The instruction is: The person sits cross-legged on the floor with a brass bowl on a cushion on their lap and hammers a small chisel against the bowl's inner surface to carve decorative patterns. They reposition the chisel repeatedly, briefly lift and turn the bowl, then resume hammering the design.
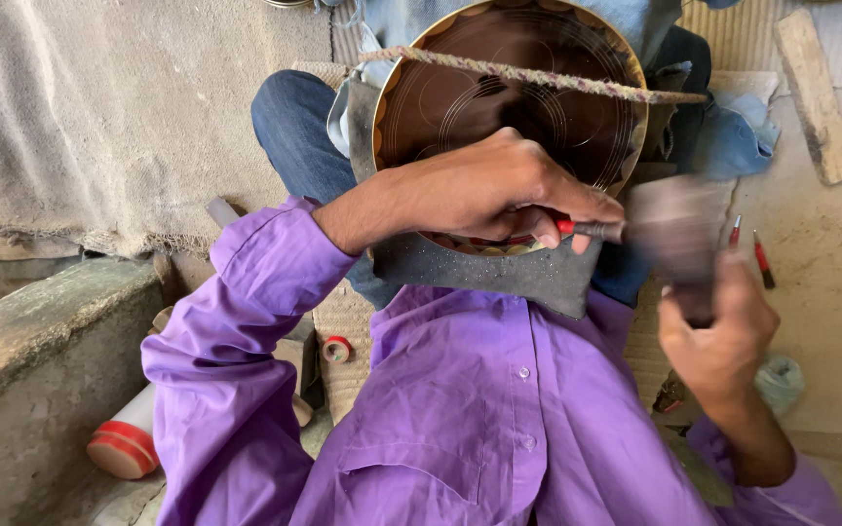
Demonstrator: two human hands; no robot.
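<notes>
Seated on a pale concrete floor [830, 253] beside a grey woven mat [99, 117] and a low cement ledge [31, 341]. One round dark engraved plate [499, 97] propped on the lap under one braided cord [538, 76], left hand [489, 190] closed around a red-banded chisel [587, 230] at its lower rim, right hand [718, 331] gripping one mallet [674, 234] (head blurred). Two red-handled tools [747, 248] on the floor, one spool [336, 349] part hidden.

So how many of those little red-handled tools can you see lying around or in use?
3. One red-handled tool is in the left hand against the plate; two spare tools lie on the floor at right. Others may be hidden.
</notes>
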